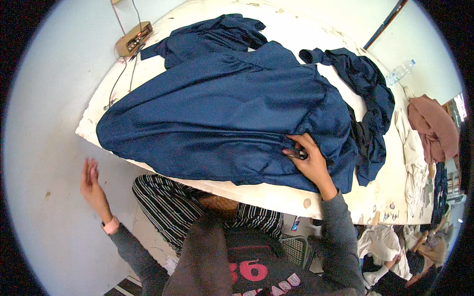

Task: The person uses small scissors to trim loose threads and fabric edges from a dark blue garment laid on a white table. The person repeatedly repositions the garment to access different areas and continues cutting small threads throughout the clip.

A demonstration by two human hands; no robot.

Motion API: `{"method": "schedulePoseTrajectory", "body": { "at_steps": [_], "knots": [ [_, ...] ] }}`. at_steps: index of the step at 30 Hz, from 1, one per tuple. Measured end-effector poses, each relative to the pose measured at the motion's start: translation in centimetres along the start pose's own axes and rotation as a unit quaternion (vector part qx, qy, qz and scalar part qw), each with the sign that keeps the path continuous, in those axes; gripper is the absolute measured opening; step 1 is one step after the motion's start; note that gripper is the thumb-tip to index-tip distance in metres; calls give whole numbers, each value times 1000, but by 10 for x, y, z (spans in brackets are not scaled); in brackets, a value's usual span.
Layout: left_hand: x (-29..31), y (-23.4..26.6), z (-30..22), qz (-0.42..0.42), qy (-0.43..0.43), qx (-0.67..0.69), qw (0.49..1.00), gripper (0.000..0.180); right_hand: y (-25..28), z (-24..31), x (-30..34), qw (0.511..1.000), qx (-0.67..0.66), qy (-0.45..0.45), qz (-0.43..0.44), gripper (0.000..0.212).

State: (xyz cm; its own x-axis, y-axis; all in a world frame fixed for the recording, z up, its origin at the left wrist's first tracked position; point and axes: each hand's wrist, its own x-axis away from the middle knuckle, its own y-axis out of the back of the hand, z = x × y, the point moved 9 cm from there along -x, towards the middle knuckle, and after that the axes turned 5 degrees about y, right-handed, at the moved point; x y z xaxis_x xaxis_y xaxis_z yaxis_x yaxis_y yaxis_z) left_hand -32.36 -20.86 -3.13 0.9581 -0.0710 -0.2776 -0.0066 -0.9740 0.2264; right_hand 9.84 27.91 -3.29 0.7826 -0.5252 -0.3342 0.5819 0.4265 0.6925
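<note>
Bench (276,198) sits below my right hand (315,165). Navy cloth (212,113) under its fingers, running left to the edge; could slip off if dragged. Left hand (91,190) empty, fingers loosely extended, not bracing. Right fingers pinch small black tool (297,154); slip might snag.

Got a tan electrical box (133,40) upper left of the frame, a clear blue-capped bottle (401,72) upper right, plus a lumpy brown fabric heap (432,127) and some crumpled white cloth (414,158) toward the right edge.
</note>
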Motion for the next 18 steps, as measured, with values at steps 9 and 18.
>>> {"method": "schedulePoseTrajectory", "body": {
  "at_steps": [9,18],
  "knots": [
    [141,-121,-56,180,-37,-78,980,38,11,75,10,993,-94,61,-41,20],
    [293,-245,-124,551,223,267,758,47,-27,135,42,985,3,170,-31,36]
  ]
}}
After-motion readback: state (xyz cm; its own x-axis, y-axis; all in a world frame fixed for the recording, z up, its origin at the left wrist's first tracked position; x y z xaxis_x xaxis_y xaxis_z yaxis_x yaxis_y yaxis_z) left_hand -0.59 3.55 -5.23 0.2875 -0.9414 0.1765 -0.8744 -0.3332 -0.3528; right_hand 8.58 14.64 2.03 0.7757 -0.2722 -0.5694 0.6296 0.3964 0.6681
